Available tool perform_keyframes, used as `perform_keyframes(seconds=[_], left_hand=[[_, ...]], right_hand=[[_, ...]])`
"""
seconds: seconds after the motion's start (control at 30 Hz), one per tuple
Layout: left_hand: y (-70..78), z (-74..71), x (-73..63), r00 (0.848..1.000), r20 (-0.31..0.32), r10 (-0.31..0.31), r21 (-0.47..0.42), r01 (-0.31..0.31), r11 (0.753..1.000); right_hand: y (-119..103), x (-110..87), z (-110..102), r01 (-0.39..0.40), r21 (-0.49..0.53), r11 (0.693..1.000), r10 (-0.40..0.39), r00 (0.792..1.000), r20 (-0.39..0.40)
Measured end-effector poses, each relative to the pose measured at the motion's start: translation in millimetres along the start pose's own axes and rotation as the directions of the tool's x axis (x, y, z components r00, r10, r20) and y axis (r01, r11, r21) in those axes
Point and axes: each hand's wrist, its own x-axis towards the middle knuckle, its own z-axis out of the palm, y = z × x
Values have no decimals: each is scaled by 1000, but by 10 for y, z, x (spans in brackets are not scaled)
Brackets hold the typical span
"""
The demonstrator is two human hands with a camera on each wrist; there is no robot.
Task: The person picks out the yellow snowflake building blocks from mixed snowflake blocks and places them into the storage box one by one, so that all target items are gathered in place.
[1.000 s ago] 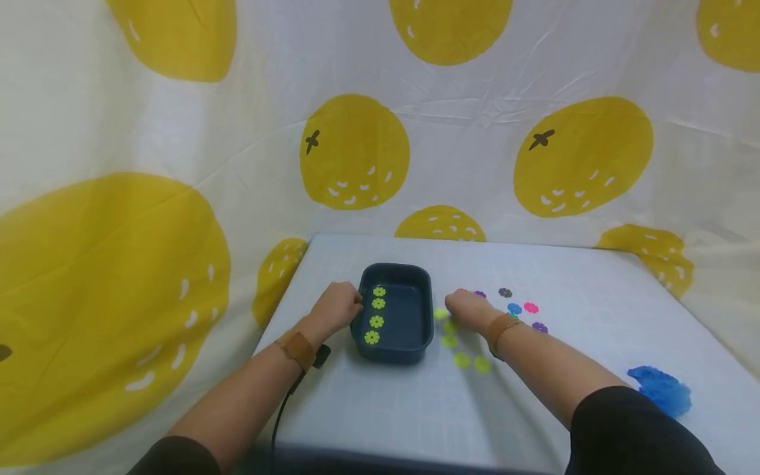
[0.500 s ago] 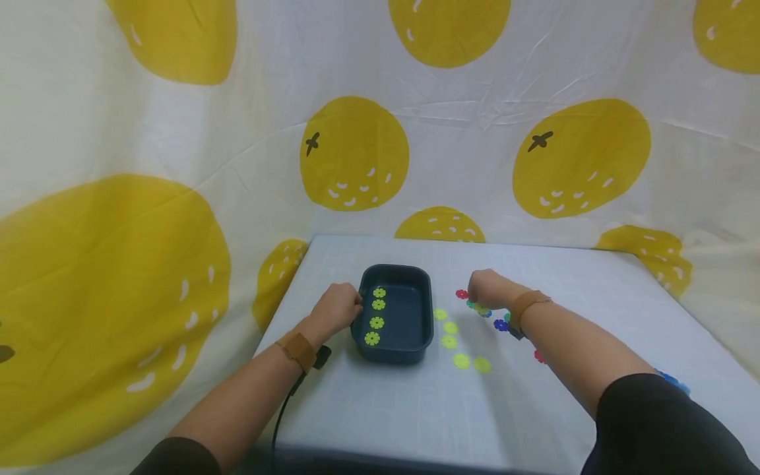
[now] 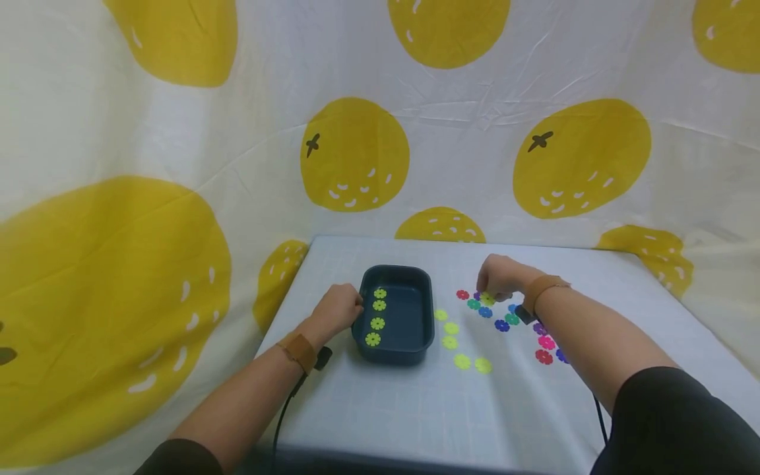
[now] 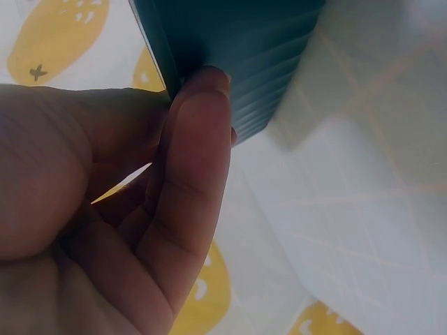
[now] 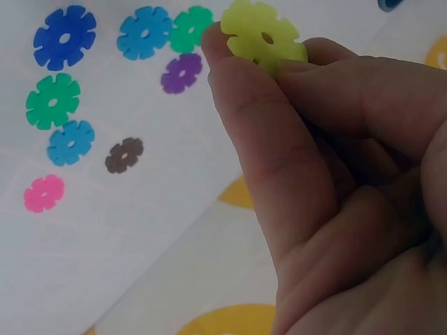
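My left hand (image 3: 337, 307) grips the left rim of a dark blue-green rectangular tub (image 3: 400, 353), thumb and fingers pinching its wall (image 4: 279, 49). Inside the tub, several yellow-green notched plastic discs (image 3: 377, 323) lie in a row along the left side. My right hand (image 3: 501, 276) pinches a yellow-green notched disc (image 5: 244, 28) between thumb and fingertips, over the mixed-colour discs right of the tub. Two holes show in the held piece, one behind the other. Just right of the tub, several more yellow-green discs (image 3: 450, 342) lie on the table.
Loose discs lie around and below my right hand, among them a red one (image 3: 462, 295), a dark blue one (image 3: 502, 326), a pink one (image 5: 44, 193) and a brown one (image 5: 124, 155). A fruit-print curtain (image 3: 451, 165) hangs behind the white-covered table (image 3: 380, 412).
My right hand has moved right and back from beside the tub to above the coloured discs, a yellow-green disc showing in its fingers. My left hand and the tub have stayed put.
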Motion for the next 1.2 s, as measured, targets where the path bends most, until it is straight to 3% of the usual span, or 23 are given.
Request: perform_keyframes(seconds=[0.23, 0.4, 0.63, 0.77, 0.83, 0.93, 1.03, 1.1, 1.2], left_hand=[[2, -26, -13, 1000, 1, 2, 5, -2, 1000], [6, -27, -8, 1000, -1, 7, 6, -7, 1000], [10, 8, -13, 1000, 5, 3, -8, -3, 1000], [9, 16, -15, 1000, 0, 5, -12, -5, 1000], [11, 12, -15, 1000, -3, 6, -10, -6, 1000], [10, 7, -9, 1000, -6, 5, -4, -5, 1000], [19, 5, -8, 1000, -4, 1, -4, -1, 1000], [26, 2, -11, 1000, 2, -1, -13, 1, 1000], [26, 5, -11, 1000, 10, 1, -33, -1, 999]], right_hand=[[-81, -16, -41, 23, 176, 984, -19, 1000, -20], [-189, 6, -37, 64, 372, 926, -57, 998, -30], [-468, 79, 51, 77, 589, 805, -119, 992, 33], [-708, 131, 112, 54, 680, 732, -101, 995, 29], [-852, 186, 154, 43, 748, 662, -76, 997, 10], [-1074, 272, 256, 15, 854, 520, 9, 1000, -22], [-1244, 333, 399, -20, 907, 421, 108, 994, -28], [-1308, 366, 499, -35, 916, 401, 154, 988, -29], [-1340, 444, 627, -52, 912, 407, 215, 976, -40]])
